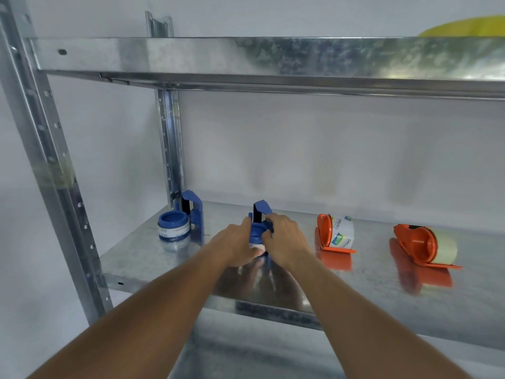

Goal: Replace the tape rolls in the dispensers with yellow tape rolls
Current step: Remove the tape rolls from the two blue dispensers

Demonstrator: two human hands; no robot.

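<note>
Several tape dispensers stand in a row on the metal shelf (153,258). Both my hands are on the second blue dispenser (260,214) in the middle. My left hand (235,246) grips the clear tape roll (255,246) on its hub from the left. My right hand (284,239) grips the dispenser's blue body from the right. Another blue dispenser (177,224) with a clear roll stands at the far left. Two orange dispensers (334,233) (425,246) with clear rolls lie to the right. A yellow object (470,27), blurred, shows on the upper shelf at top right.
The upper shelf's front beam (246,56) runs across above my hands. A steel upright (46,165) stands at the left front and another upright (170,149) at the back corner. A white wall (300,149) closes the back.
</note>
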